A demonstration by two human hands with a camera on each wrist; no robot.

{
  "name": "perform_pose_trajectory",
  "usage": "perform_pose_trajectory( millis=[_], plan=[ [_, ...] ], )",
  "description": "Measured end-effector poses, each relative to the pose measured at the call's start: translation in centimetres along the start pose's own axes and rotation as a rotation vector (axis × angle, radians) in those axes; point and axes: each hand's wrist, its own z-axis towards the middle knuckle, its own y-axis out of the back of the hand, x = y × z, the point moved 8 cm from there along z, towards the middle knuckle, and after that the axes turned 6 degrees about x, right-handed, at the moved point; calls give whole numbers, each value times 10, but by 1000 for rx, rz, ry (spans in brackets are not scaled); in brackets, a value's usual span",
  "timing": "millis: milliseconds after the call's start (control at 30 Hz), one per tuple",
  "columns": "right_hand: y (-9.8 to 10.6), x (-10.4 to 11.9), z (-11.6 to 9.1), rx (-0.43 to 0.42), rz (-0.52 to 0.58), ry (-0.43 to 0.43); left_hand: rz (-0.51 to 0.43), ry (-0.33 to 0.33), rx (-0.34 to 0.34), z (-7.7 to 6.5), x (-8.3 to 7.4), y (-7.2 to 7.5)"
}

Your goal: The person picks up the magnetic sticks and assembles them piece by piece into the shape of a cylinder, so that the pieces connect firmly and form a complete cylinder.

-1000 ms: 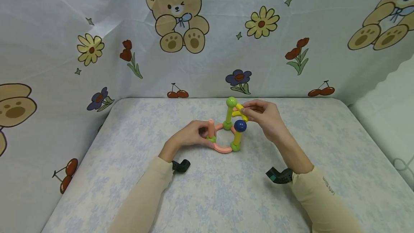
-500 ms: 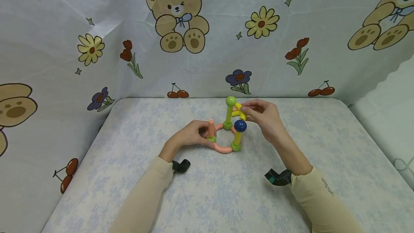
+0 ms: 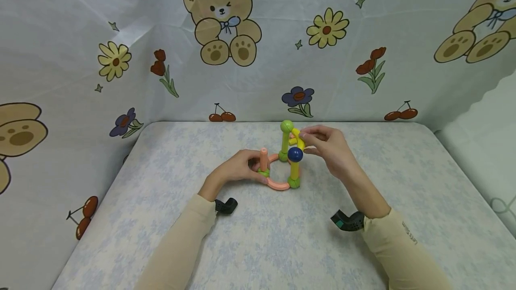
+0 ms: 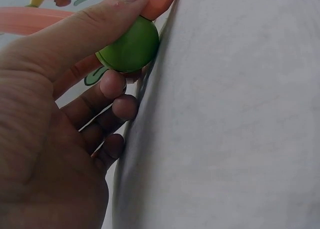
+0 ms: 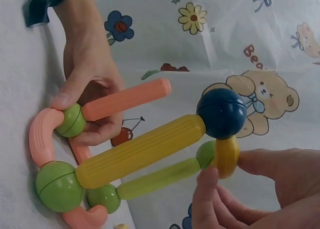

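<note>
A magnetic stick-and-ball frame stands on the table, with a ring of curved pink sticks joined by green balls. My left hand holds the ring's left green ball, below an upright pink stick. On the right, a yellow stick carries a blue ball. A green stick at the back bears another green ball. My right hand pinches a curved yellow stick between thumb and finger. That stick meets the blue ball and reaches toward the top green ball.
Another short yellow piece shows behind the pinched stick; what it joins is unclear. The pale patterned table ends at a hanging cloth printed with bears. A black wrist camera juts from my right wrist.
The curved yellow stick has swung slightly left and now meets the blue ball. The blue ball and its yellow upright have shifted a little left. My left hand has stayed in place.
</note>
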Motion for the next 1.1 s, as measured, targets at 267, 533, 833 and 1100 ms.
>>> perform_pose_trajectory(
  millis=[267,533,833,1100],
  plan=[
    [-7,-7,2,92,-4,-78,10,0,-4,1,0,0],
    [-1,-6,2,40,-24,-64,21,5,-12,2,0,0],
    [5,-4,1,-17,-34,-53,10,-7,-4,1,-2,0],
    [6,1,-2,-33,-51,-26,12,0,-12,1,-2,0]
  ],
)
